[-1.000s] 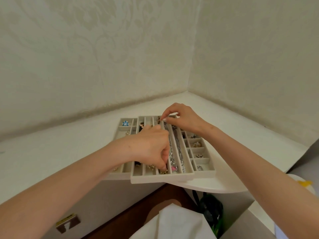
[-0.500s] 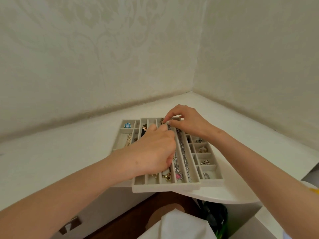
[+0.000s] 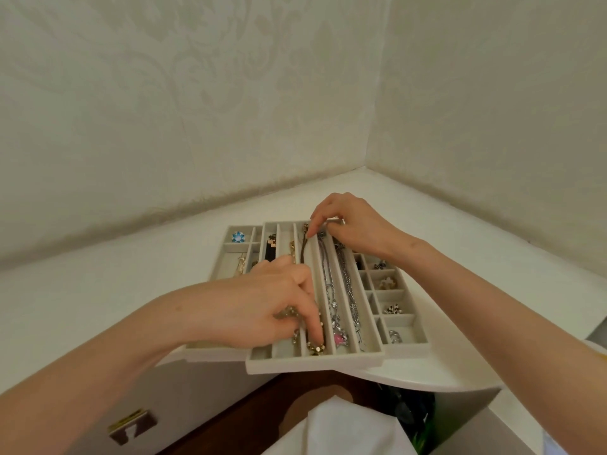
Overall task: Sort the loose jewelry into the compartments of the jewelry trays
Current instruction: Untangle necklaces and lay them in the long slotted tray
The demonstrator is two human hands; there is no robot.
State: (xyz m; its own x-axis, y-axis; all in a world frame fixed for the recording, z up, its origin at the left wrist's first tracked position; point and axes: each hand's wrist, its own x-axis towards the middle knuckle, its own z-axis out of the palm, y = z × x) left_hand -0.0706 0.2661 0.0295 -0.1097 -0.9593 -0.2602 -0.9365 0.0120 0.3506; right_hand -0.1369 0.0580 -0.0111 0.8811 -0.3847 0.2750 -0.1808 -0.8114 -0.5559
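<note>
Left tray point(image 3: 230, 249), holding a blue flower piece point(image 3: 238, 237), lay partly under the middle tray point(image 3: 315, 364). Left hand point(image 3: 262, 307), fingers curled, pinned the beaded near end of the necklace point(image 3: 303, 252) into a long slot. Half a second earlier the hands nearly met; they had since drawn apart, leaving the necklace stretched straight along that slot. Placement judged nearly complete. Right hand point(image 3: 354, 228) pinched the far end at the slot's far wall. Silver chains point(image 3: 328, 284) filled the slots just beside, a snagging hazard. Right tray point(image 3: 407, 344) held small pieces. The middle tray overhung the shelf point(image 3: 131, 290) edge.
</note>
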